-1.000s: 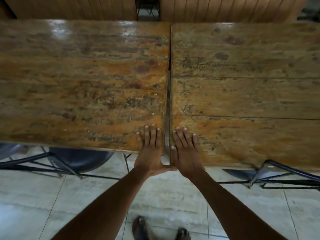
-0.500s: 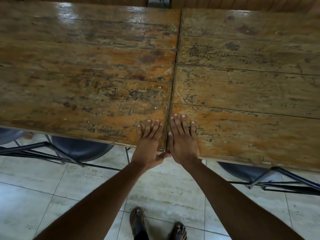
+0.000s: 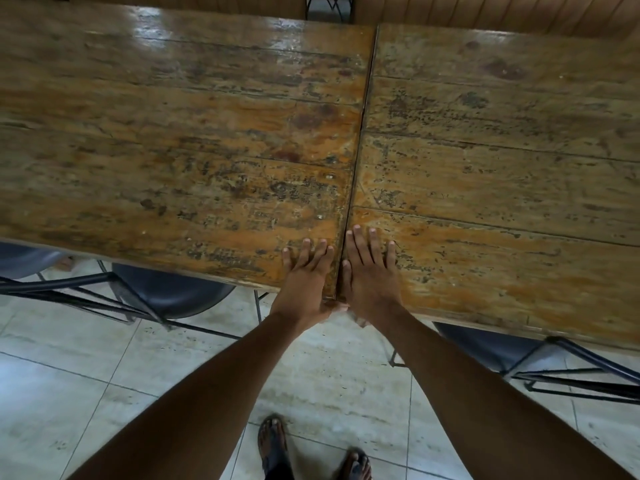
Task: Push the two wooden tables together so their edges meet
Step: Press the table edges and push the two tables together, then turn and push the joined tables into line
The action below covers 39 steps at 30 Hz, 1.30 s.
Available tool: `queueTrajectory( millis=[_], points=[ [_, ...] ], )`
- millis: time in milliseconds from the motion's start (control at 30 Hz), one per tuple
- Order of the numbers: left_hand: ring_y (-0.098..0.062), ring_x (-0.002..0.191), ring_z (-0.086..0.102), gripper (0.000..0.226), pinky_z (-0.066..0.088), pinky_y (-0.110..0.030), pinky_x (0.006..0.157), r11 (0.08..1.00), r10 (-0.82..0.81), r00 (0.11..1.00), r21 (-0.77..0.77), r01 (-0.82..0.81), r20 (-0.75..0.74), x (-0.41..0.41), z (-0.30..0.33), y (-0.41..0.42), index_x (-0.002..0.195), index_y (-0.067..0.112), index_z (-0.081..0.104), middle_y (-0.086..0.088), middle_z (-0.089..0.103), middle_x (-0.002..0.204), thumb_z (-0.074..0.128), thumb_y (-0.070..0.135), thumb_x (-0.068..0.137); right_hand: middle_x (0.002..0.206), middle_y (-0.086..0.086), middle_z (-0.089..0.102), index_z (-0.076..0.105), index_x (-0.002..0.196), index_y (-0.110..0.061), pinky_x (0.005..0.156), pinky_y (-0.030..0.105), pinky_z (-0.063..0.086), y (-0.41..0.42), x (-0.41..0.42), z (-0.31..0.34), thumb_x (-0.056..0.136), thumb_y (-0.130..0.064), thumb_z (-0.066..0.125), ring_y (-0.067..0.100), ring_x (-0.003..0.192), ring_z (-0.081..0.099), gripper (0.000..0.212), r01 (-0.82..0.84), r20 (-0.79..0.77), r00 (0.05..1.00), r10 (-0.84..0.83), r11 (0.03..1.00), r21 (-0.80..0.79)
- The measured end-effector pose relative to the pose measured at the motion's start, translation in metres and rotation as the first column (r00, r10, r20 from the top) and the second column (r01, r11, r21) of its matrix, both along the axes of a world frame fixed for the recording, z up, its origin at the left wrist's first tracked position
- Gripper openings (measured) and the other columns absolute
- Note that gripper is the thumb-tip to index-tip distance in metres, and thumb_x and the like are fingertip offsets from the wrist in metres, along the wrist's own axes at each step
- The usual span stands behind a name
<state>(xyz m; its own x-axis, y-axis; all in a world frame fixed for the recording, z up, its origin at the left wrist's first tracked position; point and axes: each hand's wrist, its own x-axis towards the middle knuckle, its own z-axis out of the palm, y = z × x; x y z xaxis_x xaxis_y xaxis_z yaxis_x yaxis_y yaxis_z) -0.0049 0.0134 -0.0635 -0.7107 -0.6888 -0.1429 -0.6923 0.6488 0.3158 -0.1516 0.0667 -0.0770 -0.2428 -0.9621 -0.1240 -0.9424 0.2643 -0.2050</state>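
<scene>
We saw 2 wooden tables side by side, the left table (image 3: 173, 140) and the right table (image 3: 502, 150), their worn, scratched tops meeting along 1 thin dark seam (image 3: 360, 133) that ran from the far edge to the near edge; along that line the edges looked closed, with no floor showing between them. We counted 2 bare hands, both flat and grasping nothing. The left hand (image 3: 306, 278) lay palm down on the near right corner of the left table, fingers stretched forward, its thumb reaching past the near edge under the seam. The right hand (image 3: 369, 271) lay palm down on the near left corner of the right table, just beside the seam, fingers spread slightly. The 2 hands sat close on either side of the seam and seemed to touch at the near edge. Under the tables we made out 2 dark seats, 1 at the left (image 3: 173, 292) and 1 at the right (image 3: 485, 344), with black metal frames (image 3: 588, 372). Below, on the pale tiled floor (image 3: 329, 368), we saw 2 feet in sandals (image 3: 273, 441).
</scene>
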Motion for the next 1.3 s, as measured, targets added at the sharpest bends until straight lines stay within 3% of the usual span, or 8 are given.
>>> queueTrajectory(
  millis=[133, 200, 267, 433, 633, 867, 1000, 1300],
  points=[
    [-0.038, 0.153, -0.006, 0.122, 0.002, -0.061, 0.122, 0.997, -0.067, 0.967, 0.056, 0.055, 0.245, 0.0, 0.038, -0.001, 0.158, 0.012, -0.001, -0.014, -0.002, 0.169, 0.074, 0.062, 0.077, 0.165, 0.002, -0.016, -0.012, 0.155, -0.019, 0.12, 0.057, -0.003, -0.015, 0.005, 0.046, 0.104, -0.04, 0.017, 0.031, 0.151, -0.015, 0.062, -0.021, 0.036, 0.999, 0.01, 0.947, 0.321],
    [-0.045, 0.151, -0.01, 0.122, -0.001, -0.061, 0.122, 0.999, -0.047, 0.955, 0.016, 0.044, 0.293, 0.013, 0.059, -0.002, 0.157, 0.009, -0.008, -0.02, -0.008, 0.167, 0.073, 0.058, 0.08, 0.163, -0.001, -0.019, -0.013, 0.155, -0.024, 0.119, 0.06, -0.003, -0.022, 0.023, 0.076, 0.101, -0.051, 0.028, 0.034, 0.15, -0.012, 0.073, -0.051, 0.03, 0.999, 0.043, 0.934, 0.353],
    [-0.048, 0.15, -0.013, 0.114, -0.002, -0.06, 0.122, 0.998, -0.01, 0.968, -0.051, 0.023, 0.252, 0.031, 0.079, -0.006, 0.156, 0.008, -0.011, -0.025, -0.011, 0.166, 0.066, 0.056, 0.087, 0.159, -0.007, -0.02, -0.009, 0.155, -0.026, 0.118, 0.064, -0.003, -0.026, 0.047, 0.099, 0.093, -0.06, 0.041, 0.036, 0.15, -0.011, 0.086, -0.105, -0.012, 0.993, 0.114, 0.949, 0.298],
    [-0.047, 0.15, -0.013, 0.095, 0.001, -0.06, 0.122, 0.951, 0.088, 0.99, -0.304, -0.052, 0.106, 0.121, 0.155, -0.048, 0.158, 0.01, -0.003, -0.024, -0.01, 0.166, 0.055, 0.05, 0.095, 0.166, 0.013, 0.0, -0.004, 0.156, -0.01, 0.117, 0.064, 0.004, -0.067, 0.134, 0.182, 0.094, -0.051, 0.047, 0.041, 0.15, 0.009, 0.09, -0.145, -0.02, 0.988, 0.151, 0.975, 0.168],
    [-0.045, 0.151, -0.012, 0.087, 0.004, -0.064, 0.12, 0.838, 0.265, 0.963, -0.482, -0.255, -0.049, 0.302, 0.236, -0.109, 0.158, 0.011, -0.006, -0.021, -0.011, 0.167, 0.04, 0.055, 0.099, 0.166, 0.011, -0.004, -0.003, 0.156, -0.012, 0.119, 0.06, 0.006, -0.162, 0.294, 0.266, 0.101, -0.041, 0.039, 0.042, 0.15, -0.005, 0.074, -0.323, -0.06, 0.945, 0.32, 0.946, -0.036],
    [-0.042, 0.153, -0.005, 0.087, 0.006, -0.061, 0.121, 0.74, 0.422, 0.901, -0.535, -0.407, -0.1, 0.53, 0.292, -0.15, 0.158, 0.009, -0.002, -0.021, -0.002, 0.167, 0.024, 0.063, 0.096, 0.165, 0.01, 0.011, 0.008, 0.156, -0.014, 0.117, 0.061, 0.012, -0.229, 0.51, 0.319, 0.098, -0.046, 0.043, 0.042, 0.149, 0.006, 0.074, -0.527, -0.103, 0.848, 0.519, 0.847, -0.07],
    [-0.037, 0.154, -0.006, 0.089, 0.002, -0.057, 0.122, 0.666, 0.539, 0.835, -0.554, -0.5, -0.106, 0.662, 0.319, -0.17, 0.159, 0.012, -0.003, -0.017, -0.004, 0.168, 0.038, 0.061, 0.097, 0.165, 0.01, 0.014, 0.01, 0.156, -0.014, 0.117, 0.061, 0.012, -0.267, 0.636, 0.343, 0.097, -0.047, 0.043, 0.041, 0.149, 0.008, 0.074, -0.617, -0.097, 0.787, 0.609, 0.781, -0.097],
    [-0.034, 0.154, -0.008, 0.091, 0.004, -0.059, 0.123, 0.609, 0.649, 0.753, -0.521, -0.598, -0.105, 0.846, 0.292, -0.236, 0.158, 0.012, -0.004, -0.016, -0.003, 0.168, 0.035, 0.064, 0.095, 0.162, 0.011, 0.02, 0.016, 0.154, -0.013, 0.116, 0.058, 0.015, -0.366, 0.825, 0.338, 0.097, -0.043, 0.045, 0.04, 0.147, 0.012, 0.071, -0.739, -0.177, 0.674, 0.717, 0.658, -0.147]
  ],
)
